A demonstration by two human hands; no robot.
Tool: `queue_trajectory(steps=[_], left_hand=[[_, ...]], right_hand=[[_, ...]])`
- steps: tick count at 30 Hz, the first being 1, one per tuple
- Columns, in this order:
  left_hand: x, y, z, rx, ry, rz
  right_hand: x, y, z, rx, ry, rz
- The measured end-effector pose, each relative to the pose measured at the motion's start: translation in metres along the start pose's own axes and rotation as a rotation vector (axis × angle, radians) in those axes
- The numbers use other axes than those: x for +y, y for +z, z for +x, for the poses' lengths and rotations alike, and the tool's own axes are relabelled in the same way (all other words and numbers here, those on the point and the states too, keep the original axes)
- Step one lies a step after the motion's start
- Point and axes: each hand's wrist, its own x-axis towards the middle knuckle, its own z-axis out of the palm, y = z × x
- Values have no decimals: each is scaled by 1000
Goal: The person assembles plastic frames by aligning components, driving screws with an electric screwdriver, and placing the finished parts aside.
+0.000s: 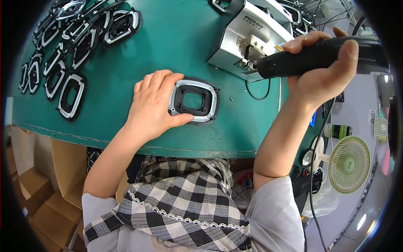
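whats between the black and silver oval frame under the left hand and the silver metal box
Head view: green tabletop, a tiny loose piece and, near the box, a thin black cable loop.

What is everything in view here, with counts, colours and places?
Table: one, green, centre.
Boxy machine: one, silver, table's far right.
Single frame: one, black and silver, mid-table.
Other frames: many, black and silver, table's far left and behind the boxy machine.
Handheld tool: one, black, upper right.
Cables: at least two, black, right.
Fan: one, pale green, right.
Cardboard boxes: several, brown, lower left.
Apron: one, black-and-white checked, lower centre.
Left hand: one, bare, on the single frame.
Right hand: one, bare, gripping the handheld tool.
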Motion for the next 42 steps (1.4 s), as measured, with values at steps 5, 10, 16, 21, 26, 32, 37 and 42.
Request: queue_trajectory(steps=[5, 10, 16, 21, 26, 32, 37, 42], left_hand=[[20, -19, 23, 123, 96, 4], [53, -17, 79, 146, 347, -203], [40, -30, 126, 264, 469, 53], [51, -27, 166, 515, 439, 162], [23, -42, 93, 200, 275, 61], [-13, -26, 4, -115, 33, -13], [-15, -15, 0, -120, 61, -9], [-13, -13, -1, -114, 54, 6]], right_hand=[[-16, -16, 7, -35, 69, 325], [-16, -9, 14, -87, 109, 553], [-4, -18, 24, 70, 48, 253], [14, 13, 13, -24, -67, -114], [19, 26, 0, 3, -68, -39], [12, 30, -6, 82, -114, -150], [17, 20, -3, 55, -120, 100], [11, 20, -12, -59, 30, 164]])
